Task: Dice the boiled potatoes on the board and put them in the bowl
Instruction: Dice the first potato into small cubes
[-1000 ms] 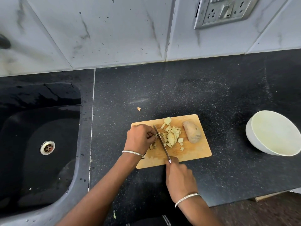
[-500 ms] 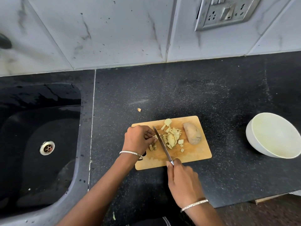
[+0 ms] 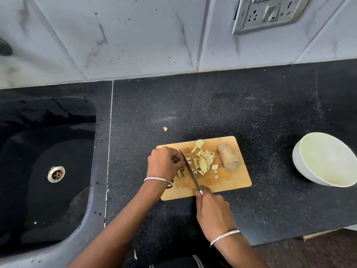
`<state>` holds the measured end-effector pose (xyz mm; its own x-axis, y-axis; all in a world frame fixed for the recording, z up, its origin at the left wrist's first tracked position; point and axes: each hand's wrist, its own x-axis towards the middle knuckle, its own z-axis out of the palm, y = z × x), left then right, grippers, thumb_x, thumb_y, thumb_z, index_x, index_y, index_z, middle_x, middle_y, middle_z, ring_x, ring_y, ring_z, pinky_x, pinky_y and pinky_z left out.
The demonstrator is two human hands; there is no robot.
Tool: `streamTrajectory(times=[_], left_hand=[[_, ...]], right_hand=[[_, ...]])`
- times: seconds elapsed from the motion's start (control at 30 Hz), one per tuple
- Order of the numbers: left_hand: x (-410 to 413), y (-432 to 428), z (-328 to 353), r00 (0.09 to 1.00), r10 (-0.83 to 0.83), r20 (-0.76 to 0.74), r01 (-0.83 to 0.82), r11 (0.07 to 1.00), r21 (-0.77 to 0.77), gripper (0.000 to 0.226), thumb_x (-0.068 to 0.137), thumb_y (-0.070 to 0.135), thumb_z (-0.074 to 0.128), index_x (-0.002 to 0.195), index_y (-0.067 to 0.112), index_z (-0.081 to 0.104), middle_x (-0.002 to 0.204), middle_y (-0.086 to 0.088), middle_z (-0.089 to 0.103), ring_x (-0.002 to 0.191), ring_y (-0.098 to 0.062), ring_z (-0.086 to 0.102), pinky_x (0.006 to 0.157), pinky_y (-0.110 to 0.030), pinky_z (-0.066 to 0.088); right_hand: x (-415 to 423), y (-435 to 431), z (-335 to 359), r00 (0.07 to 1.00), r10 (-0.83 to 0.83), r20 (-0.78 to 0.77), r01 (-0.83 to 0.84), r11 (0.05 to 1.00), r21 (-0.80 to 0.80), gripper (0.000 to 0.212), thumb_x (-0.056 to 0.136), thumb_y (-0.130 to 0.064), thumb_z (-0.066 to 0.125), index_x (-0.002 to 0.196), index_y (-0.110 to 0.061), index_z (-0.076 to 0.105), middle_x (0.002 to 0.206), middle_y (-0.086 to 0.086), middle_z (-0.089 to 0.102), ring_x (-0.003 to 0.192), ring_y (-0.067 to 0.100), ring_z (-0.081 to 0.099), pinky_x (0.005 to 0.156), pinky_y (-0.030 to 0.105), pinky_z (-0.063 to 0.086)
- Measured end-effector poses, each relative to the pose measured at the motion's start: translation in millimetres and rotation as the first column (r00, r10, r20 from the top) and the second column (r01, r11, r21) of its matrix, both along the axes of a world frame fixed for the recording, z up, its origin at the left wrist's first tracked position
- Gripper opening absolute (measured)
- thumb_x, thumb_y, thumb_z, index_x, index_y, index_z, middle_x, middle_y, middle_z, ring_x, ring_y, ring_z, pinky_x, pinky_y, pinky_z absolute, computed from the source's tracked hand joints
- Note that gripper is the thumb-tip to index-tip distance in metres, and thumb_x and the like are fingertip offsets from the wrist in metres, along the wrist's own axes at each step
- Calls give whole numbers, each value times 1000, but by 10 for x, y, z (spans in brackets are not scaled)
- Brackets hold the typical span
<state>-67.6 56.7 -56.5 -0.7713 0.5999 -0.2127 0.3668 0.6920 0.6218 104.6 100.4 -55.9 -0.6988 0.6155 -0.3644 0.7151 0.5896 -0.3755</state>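
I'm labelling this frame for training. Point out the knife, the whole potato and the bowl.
knife (image 3: 190, 170): head view, middle of the blade.
whole potato (image 3: 229, 159): head view, centre of its skin.
bowl (image 3: 300, 169): head view, left outer wall.

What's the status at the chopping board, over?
Right hand grips knife, left hand holds potato pieces. Whole potato uncut; bowl empty. Nothing blocking.

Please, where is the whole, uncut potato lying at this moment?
In the head view, the whole brownish potato lies on the right end of the rectangular wooden cutting board, just right of the pale diced pile, left of the white bowl.
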Motion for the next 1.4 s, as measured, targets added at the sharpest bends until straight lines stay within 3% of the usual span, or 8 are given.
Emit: streamTrajectory(times=[0.23, 0.3, 0.47, 0.73, 0.97, 1.17, 1.27, 1.4], left_hand=[[-1, 14, 21, 1000, 7, 11, -7, 1000, -12, 9, 74, 18, 78, 70, 26, 74, 65, 13, 67, 69, -5, 64, 75, -31, 57], [0, 22, 32, 1000, 10, 10, -10, 1000, -14, 9, 74, 18, 77, 70, 25, 73, 66, 13, 67, 69, -5, 64, 76, -31, 56], [-32, 2, 57, 999, -13, -38, 11, 998, -61, 5, 76, 20, 73, 73, 24, 73, 68, 13, 67, 73, -9, 63, 77, -34, 55], [-42, -15, 88, 994, -100, -37, 96, 991, -90, 12, 77, 27, 76, 87, 30, 70, 77, 13, 65, 79, -7, 60, 74, -26, 50], [-36, 44, 40, 982, -158, -103, 150, 985, -85, 5, 79, 21, 72, 83, 25, 73, 77, 13, 66, 71, -4, 57, 62, -17, 39], [-74, -22, 10, 970, -224, -95, 224, 975, -19, 3, 79, 16, 69, 80, 19, 67, 76, 10, 64, 72, -8, 57, 69, -27, 52], [-124, -71, 11, 976, -207, -62, 209, 977, 30, 9, 75, 13, 72, 77, 20, 68, 68, 12, 64, 65, -3, 59, 68, -23, 53], [-173, -101, 28, 973, -225, 45, 221, 972, 76, 15, 77, 5, 71, 79, 20, 74, 67, 18, 65, 64, -5, 64, 63, -5, 46]], right_hand=[[-23, -1, 61, 998, -5, 69, 5, 1000, 5, 37, 105, -41, 25, 123, -20, 48, 105, 6, 65, 102, 33, 63, 70, 36, 43], [52, 31, 85, 999, 4, 45, -4, 1000, -12, 36, 104, -42, 25, 119, -22, 51, 99, 4, 65, 97, 31, 64, 71, 37, 46], [255, 141, 212, 1000, 10, -26, -10, 1000, 27, 30, 102, -47, 23, 95, -27, 44, 84, -3, 61, 79, 25, 62, 62, 32, 36], [96, 188, 131, 999, -7, 51, 3, 997, 76, 37, 103, -46, 25, 117, -21, 50, 98, 4, 65, 98, 33, 64, 63, 35, 37], [105, 170, 73, 1000, 0, -1, 0, 1000, 21, 38, 103, -46, 25, 114, -20, 51, 92, 2, 65, 92, 30, 65, 63, 34, 36], [157, 219, 43, 997, 21, -72, -24, 999, -42, 32, 103, -45, 30, 98, -23, 52, 80, -5, 60, 85, 24, 62, 63, 32, 34], [168, 222, 34, 996, 33, -89, -39, 997, -59, 28, 102, -47, 31, 86, -27, 43, 68, -11, 47, 73, 22, 58, 61, 32, 35], [167, 199, 24, 994, 58, -96, -66, 994, -82, 31, 101, -50, 31, 83, -29, 44, 70, -8, 53, 67, 20, 51, 61, 33, 37]])
